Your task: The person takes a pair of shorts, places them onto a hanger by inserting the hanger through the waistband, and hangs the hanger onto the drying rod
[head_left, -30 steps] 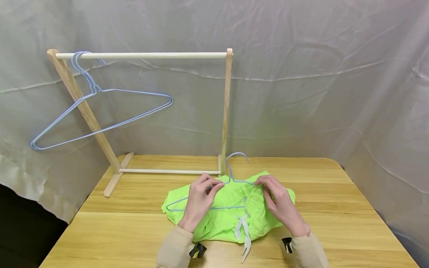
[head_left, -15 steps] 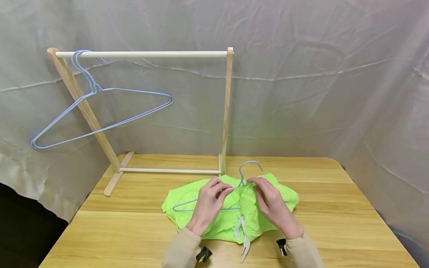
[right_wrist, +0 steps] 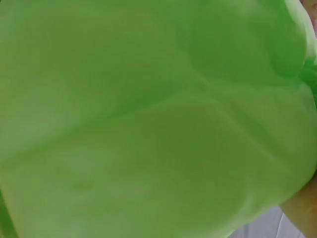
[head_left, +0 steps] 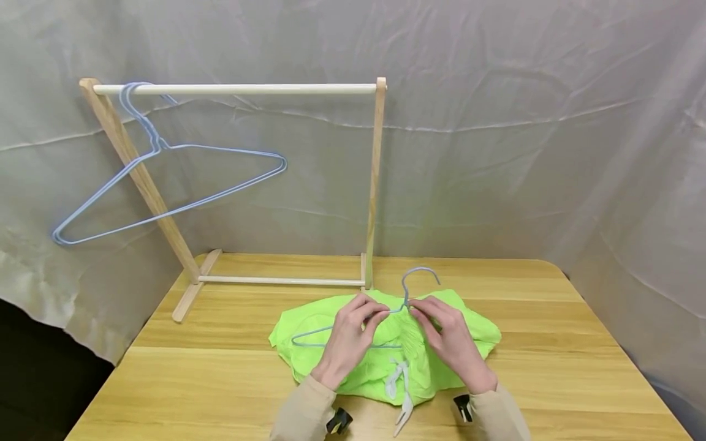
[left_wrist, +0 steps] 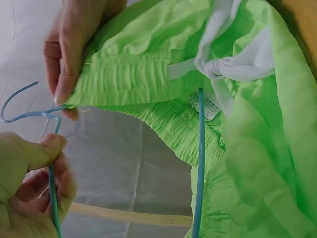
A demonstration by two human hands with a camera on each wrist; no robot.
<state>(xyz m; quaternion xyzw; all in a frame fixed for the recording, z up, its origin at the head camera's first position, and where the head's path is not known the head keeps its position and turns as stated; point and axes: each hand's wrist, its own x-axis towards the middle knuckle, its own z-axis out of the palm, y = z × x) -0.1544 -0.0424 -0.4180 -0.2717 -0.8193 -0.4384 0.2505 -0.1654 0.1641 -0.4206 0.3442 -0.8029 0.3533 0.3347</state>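
Bright green elastic-waist shorts (head_left: 309, 361) lie bunched on the table. Their white drawstring (head_left: 392, 387) is knotted at the front. A blue wire hanger (head_left: 421, 268) is partly inside the waist, its hook sticking out at the top. My left hand (head_left: 349, 337) pinches the hanger's left shoulder between thumb and fingers. With thumb and fingertips, my right hand (head_left: 449, 334) pinches the gathered waistband (left_wrist: 119, 82) right by the hanger's neck. The left wrist view shows the hanger's bottom bar (left_wrist: 200, 163) entering the waist opening. Green cloth covers most of the right wrist view.
A wooden rack (head_left: 237, 89) with a white top rail stands at the back left. Several blue hangers (head_left: 220, 202) hang close together at its left end. The rack's right post (head_left: 376, 177) rises just behind the shorts. Grey cloth (head_left: 524, 153) encloses the wooden table (head_left: 551, 367).
The hanger has shifted right, its right shoulder slipping under the waistband. My left hand has moved right with it; the right hand has come left along the waistband to the hanger's neck.
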